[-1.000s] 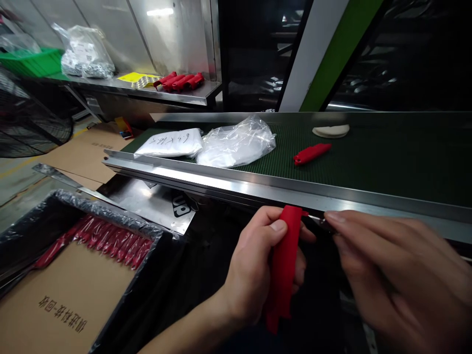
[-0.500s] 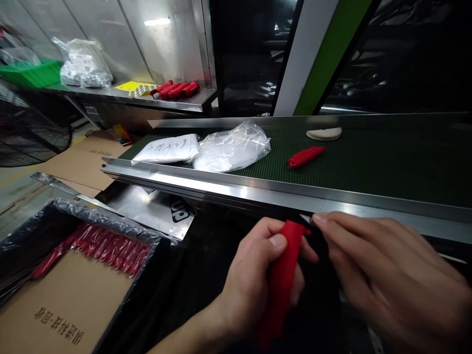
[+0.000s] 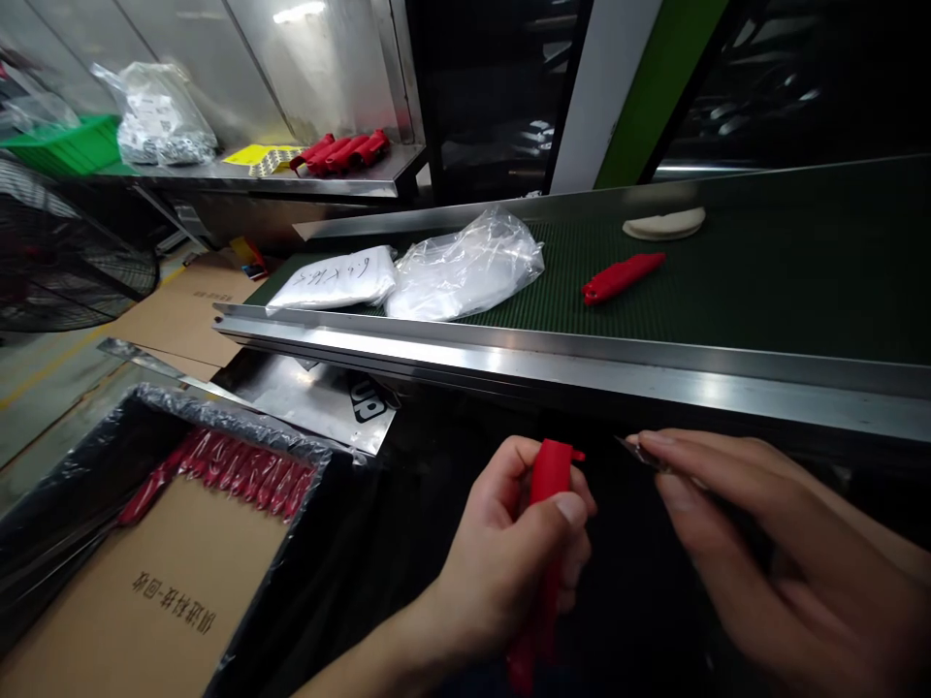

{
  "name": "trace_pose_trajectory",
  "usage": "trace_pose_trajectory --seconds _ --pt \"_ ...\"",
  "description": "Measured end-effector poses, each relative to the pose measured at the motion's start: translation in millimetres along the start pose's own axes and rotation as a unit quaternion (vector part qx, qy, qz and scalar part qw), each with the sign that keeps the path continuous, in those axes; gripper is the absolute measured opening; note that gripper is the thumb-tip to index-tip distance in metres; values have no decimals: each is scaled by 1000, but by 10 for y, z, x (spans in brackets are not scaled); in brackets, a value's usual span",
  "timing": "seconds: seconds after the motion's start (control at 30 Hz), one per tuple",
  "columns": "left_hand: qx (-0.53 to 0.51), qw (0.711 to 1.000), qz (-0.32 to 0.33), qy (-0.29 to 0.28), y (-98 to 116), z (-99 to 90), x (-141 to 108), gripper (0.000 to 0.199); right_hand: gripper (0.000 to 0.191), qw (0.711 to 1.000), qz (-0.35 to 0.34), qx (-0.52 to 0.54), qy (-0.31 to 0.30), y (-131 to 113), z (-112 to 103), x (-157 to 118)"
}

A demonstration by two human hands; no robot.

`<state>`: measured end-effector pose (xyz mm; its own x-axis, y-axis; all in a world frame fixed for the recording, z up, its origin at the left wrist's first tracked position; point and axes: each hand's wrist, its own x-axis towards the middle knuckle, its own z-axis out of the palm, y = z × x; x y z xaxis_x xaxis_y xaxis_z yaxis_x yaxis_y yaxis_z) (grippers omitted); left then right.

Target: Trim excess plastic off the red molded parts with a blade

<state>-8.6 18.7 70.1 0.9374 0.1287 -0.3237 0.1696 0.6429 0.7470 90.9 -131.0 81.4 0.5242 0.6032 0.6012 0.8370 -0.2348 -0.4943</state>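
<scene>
Light is uneven: an overhead lamp glares off the steel wall panel [image 3: 320, 58] at top left and streaks along the conveyor rail [image 3: 582, 364]. Under the rail it is dim, near black. The right hand [image 3: 771, 553] is soft, probably from motion blur and closeness. Straight edges bow toward the frame's borders, and the upper right background is dark and murky.

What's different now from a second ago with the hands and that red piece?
The right hand, pinching a thin metal blade, has drawn back rightward from the tip of the red rubber sleeve; a gap now separates them. The left hand turned the sleeve slightly but kept its grip. The red piece on the green conveyor belt and the plastic bags stayed put.
</scene>
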Motion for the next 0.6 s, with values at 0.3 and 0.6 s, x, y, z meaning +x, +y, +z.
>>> trace_pose_trajectory --seconds 0.3,0.6 --pt "11 1000 -2 15 -49 -15 -14 40 30 1000 -2 13 -19 -22 89 -112" --pt "-96 993 -44 -47 -97 -80 -7 30 33 999 -7 27 -28 -15 130 -153"
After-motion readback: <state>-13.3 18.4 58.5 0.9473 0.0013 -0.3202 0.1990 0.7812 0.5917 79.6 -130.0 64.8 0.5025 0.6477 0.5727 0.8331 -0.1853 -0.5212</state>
